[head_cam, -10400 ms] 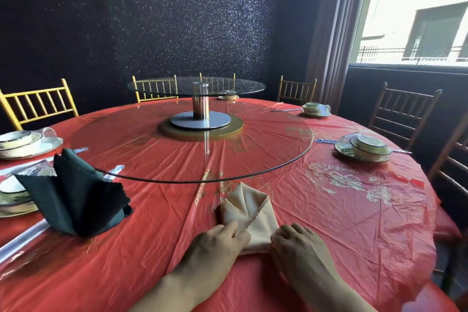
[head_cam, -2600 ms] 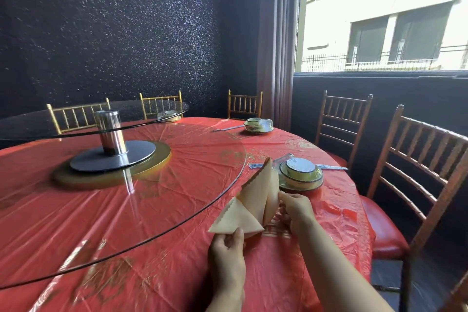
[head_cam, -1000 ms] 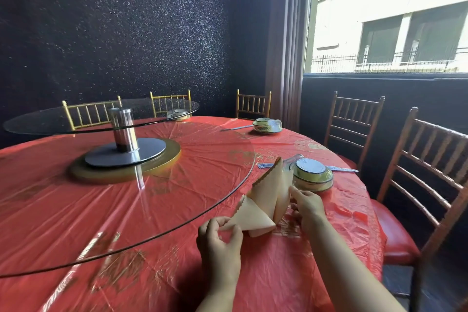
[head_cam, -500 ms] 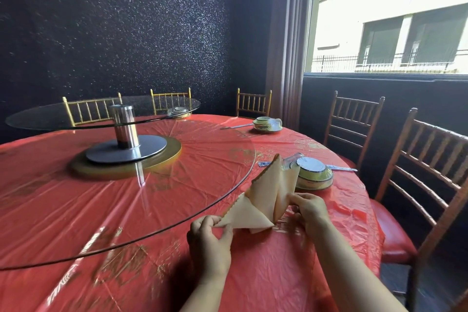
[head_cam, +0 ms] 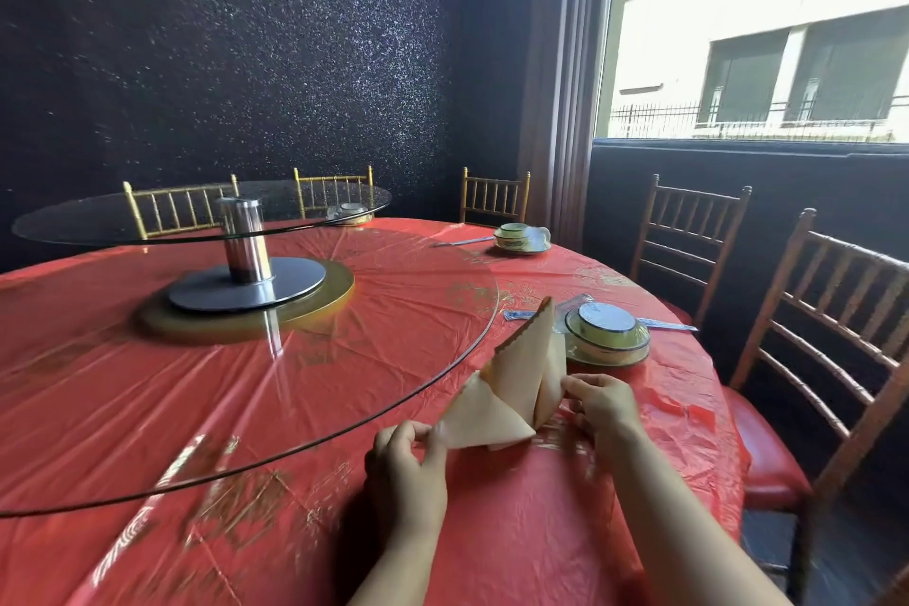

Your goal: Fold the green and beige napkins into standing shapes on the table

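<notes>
Head view: the beige napkin [head_cam: 516, 379], flat ten seconds back, now stands peaked near the table's [head_cam: 492, 531] near-right edge, just short of a covered bowl [head_cam: 607, 332]. The left hand [head_cam: 406, 467] pinches the low left wing tip, pulled slightly further out than half a second ago. The right hand [head_cam: 602, 404] grips the right base corner. Looks like final shaping. The green napkin is out of frame.

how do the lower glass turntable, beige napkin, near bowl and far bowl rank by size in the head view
1. lower glass turntable
2. beige napkin
3. near bowl
4. far bowl
The far bowl may only look smaller through distance; the two bowls seem the same kind.
</notes>
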The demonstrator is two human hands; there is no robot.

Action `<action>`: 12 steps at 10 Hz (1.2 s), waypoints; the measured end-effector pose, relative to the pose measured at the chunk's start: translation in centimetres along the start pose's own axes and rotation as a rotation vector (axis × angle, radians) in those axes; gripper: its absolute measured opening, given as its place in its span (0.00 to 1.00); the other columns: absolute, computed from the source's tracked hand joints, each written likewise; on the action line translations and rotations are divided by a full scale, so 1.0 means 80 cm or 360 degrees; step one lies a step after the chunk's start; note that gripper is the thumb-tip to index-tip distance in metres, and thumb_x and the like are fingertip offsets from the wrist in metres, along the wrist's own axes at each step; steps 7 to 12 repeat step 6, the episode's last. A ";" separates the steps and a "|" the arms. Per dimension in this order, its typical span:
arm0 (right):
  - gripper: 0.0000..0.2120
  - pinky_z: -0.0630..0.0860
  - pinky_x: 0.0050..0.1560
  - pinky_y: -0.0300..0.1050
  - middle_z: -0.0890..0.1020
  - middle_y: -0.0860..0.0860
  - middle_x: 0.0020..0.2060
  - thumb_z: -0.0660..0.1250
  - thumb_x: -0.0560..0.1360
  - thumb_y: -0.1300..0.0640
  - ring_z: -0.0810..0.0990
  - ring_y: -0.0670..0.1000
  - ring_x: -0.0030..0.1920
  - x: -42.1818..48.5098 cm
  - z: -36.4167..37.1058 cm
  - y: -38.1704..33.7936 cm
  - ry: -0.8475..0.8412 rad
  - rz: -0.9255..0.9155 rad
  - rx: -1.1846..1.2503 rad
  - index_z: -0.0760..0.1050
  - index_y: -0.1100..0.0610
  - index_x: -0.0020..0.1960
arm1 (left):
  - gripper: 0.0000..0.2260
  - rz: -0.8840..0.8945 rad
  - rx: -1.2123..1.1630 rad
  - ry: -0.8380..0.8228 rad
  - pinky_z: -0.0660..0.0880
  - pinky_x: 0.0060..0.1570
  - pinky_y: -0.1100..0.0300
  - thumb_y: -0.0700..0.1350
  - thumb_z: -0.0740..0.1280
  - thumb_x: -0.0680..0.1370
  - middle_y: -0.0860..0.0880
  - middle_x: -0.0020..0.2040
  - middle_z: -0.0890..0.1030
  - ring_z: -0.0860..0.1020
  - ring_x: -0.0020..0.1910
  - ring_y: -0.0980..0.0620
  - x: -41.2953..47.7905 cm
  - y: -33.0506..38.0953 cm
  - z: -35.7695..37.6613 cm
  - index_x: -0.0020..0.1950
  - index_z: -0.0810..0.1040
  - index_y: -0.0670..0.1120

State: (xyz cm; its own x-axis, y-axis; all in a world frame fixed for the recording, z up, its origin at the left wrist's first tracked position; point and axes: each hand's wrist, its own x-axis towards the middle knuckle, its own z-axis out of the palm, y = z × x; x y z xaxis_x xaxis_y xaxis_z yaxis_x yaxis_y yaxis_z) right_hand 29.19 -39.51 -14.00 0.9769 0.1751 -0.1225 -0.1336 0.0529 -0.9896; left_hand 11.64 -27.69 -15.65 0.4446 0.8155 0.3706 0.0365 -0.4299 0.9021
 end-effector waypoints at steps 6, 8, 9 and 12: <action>0.08 0.67 0.20 0.32 0.76 0.52 0.34 0.60 0.79 0.59 0.73 0.43 0.26 -0.028 -0.009 -0.003 0.0024 -0.0091 0.0303 0.74 0.61 0.45 | 0.45 0.0166 -0.0224 0.0011 0.70 0.53 0.53 0.80 0.57 0.55 0.48 0.49 0.76 0.73 0.50 0.50 -0.007 0.008 -0.002 0.55 0.72 0.45; 0.08 0.67 0.20 0.32 0.76 0.52 0.34 0.60 0.79 0.59 0.73 0.43 0.26 -0.028 -0.009 -0.003 0.0024 -0.0091 0.0303 0.74 0.61 0.45 | 0.45 0.0166 -0.0224 0.0011 0.70 0.53 0.53 0.80 0.57 0.55 0.48 0.49 0.76 0.73 0.50 0.50 -0.007 0.008 -0.002 0.55 0.72 0.45; 0.08 0.67 0.20 0.32 0.76 0.52 0.34 0.60 0.79 0.59 0.73 0.43 0.26 -0.028 -0.009 -0.003 0.0024 -0.0091 0.0303 0.74 0.61 0.45 | 0.45 0.0166 -0.0224 0.0011 0.70 0.53 0.53 0.80 0.57 0.55 0.48 0.49 0.76 0.73 0.50 0.50 -0.007 0.008 -0.002 0.55 0.72 0.45; 0.08 0.67 0.20 0.32 0.76 0.52 0.34 0.60 0.79 0.59 0.73 0.43 0.26 -0.028 -0.009 -0.003 0.0024 -0.0091 0.0303 0.74 0.61 0.45 | 0.45 0.0166 -0.0224 0.0011 0.70 0.53 0.53 0.80 0.57 0.55 0.48 0.49 0.76 0.73 0.50 0.50 -0.007 0.008 -0.002 0.55 0.72 0.45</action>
